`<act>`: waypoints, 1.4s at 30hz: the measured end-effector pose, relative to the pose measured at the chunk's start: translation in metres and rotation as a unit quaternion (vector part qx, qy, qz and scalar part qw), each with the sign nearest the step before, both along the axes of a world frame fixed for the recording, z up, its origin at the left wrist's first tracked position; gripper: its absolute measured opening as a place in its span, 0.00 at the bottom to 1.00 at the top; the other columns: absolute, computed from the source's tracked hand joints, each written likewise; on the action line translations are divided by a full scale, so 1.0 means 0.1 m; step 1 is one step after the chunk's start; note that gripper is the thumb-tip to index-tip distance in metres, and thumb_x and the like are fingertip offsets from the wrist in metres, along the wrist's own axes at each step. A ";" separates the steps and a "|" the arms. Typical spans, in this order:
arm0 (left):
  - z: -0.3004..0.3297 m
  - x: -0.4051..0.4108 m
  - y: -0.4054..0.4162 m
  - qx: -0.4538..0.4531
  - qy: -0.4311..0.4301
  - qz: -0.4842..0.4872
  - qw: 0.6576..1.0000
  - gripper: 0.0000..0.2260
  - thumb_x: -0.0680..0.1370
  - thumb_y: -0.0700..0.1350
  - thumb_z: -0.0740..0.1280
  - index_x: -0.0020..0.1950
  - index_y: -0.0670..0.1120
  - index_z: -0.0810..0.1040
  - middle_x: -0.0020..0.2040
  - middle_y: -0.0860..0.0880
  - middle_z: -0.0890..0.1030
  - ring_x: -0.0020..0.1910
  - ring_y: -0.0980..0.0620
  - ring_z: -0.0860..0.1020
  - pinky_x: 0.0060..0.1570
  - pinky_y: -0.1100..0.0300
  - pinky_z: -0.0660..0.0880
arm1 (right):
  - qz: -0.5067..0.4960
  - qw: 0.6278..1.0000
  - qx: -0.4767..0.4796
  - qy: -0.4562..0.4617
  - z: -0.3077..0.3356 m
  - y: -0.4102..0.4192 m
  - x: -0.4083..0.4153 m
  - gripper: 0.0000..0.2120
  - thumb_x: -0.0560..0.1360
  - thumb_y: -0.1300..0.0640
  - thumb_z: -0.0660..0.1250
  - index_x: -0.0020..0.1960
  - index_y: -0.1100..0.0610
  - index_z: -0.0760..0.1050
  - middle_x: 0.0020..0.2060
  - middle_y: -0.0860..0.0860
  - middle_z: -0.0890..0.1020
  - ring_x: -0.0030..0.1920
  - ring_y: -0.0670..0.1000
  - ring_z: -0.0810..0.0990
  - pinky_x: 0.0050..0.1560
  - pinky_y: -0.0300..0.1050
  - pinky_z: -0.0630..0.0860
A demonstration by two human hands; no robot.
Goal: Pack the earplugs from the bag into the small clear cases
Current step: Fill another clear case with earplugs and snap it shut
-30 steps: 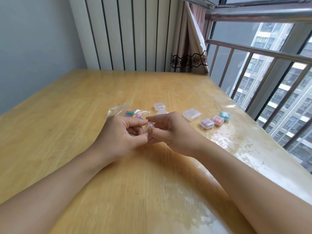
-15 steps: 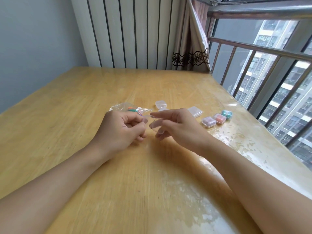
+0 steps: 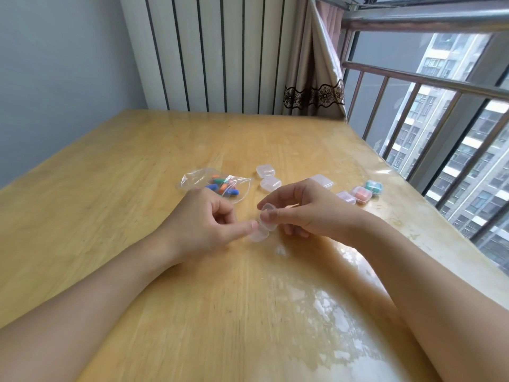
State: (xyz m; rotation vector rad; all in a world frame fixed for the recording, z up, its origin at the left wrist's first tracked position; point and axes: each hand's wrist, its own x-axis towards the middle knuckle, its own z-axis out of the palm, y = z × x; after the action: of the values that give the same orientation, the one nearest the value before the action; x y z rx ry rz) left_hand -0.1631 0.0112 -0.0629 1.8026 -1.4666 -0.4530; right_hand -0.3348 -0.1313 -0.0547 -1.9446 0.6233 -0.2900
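The right hand pinches an open clear case by its raised lid, just above the tabletop. The left hand, fingers curled, touches the case's left edge with its thumb. The bag of earplugs lies just beyond the left hand; two empty cases sit farther right, three filled cases far right.

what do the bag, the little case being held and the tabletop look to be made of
Bag: thin clear plastic film, crinkled and glossy.
Held case: clear rigid plastic, apparently; the table shows through it.
Tabletop: light wood with visible grain; glossy glare suggests varnish or a clear cover, hard to tell which.
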 end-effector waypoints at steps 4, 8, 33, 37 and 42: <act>0.02 0.25 -0.08 -0.200 0.003 0.196 0.960 0.11 0.72 0.46 0.72 0.33 0.42 0.81 0.25 0.54 0.73 0.25 0.55 0.70 0.27 0.67 0.64 | -0.136 0.975 -0.155 -0.087 -0.11 -0.07 0.05 0.11 0.76 0.48 0.73 0.43 0.55 0.85 0.32 0.42 0.82 0.29 0.42 0.74 0.35 0.39 0.72; -0.14 0.44 -0.21 -0.130 -0.079 0.213 0.965 0.09 0.77 0.43 0.69 0.56 0.47 0.84 0.51 0.50 0.83 0.51 0.49 0.79 0.50 0.61 0.74 | -0.111 0.941 -0.281 -0.150 -0.22 -0.02 0.22 0.06 0.77 0.59 0.71 0.49 0.54 0.86 0.42 0.42 0.84 0.38 0.44 0.79 0.39 0.32 0.70; -0.19 0.46 -0.28 -0.049 -0.055 0.128 0.989 0.08 0.81 0.40 0.65 0.46 0.48 0.81 0.37 0.59 0.81 0.37 0.71 0.76 0.37 0.78 0.67 | -0.089 0.934 -0.346 0.008 -0.23 0.21 0.50 0.05 0.74 0.54 0.73 0.43 0.50 0.76 0.42 0.49 0.79 0.38 0.48 0.72 0.36 0.42 0.66; -0.20 0.43 -0.26 -0.064 -0.053 0.102 0.991 0.07 0.80 0.39 0.67 0.46 0.48 0.81 0.38 0.58 0.81 0.37 0.69 0.77 0.38 0.77 0.68 | -0.090 0.931 -0.352 0.024 -0.24 0.20 0.51 0.04 0.75 0.56 0.72 0.46 0.52 0.77 0.46 0.47 0.76 0.41 0.48 0.74 0.41 0.45 0.70; -0.19 0.43 -0.23 -0.069 -0.001 0.075 0.995 0.06 0.77 0.38 0.71 0.49 0.49 0.83 0.42 0.54 0.86 0.43 0.62 0.82 0.45 0.71 0.75 | -0.074 0.940 -0.332 0.002 -0.22 0.21 0.50 0.15 0.74 0.59 0.71 0.39 0.42 0.70 0.42 0.46 0.77 0.33 0.40 0.70 0.34 0.38 0.63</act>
State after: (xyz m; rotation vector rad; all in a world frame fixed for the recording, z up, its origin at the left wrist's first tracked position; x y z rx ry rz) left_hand -0.1199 -0.0115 -0.0823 1.7878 -1.3196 -0.2685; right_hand -0.2852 -0.1099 -0.0766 -2.5441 0.7375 -0.6572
